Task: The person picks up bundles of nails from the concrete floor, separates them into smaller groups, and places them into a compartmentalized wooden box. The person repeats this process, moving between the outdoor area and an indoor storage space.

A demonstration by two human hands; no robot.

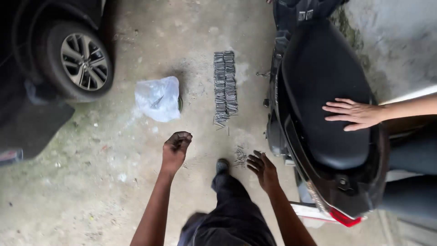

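While my left hand [175, 148] hung loosely curled over the concrete, gripping nothing I could see, my right hand [263, 169] reached half-open beside loose nails [240, 157]; beyond lay the row of nails [225, 89], then a clear plastic bag [158, 98], contents unclear

Single head-worn view, steeply downward from standing height onto concrete ground [136, 191], hands at mid-frame.
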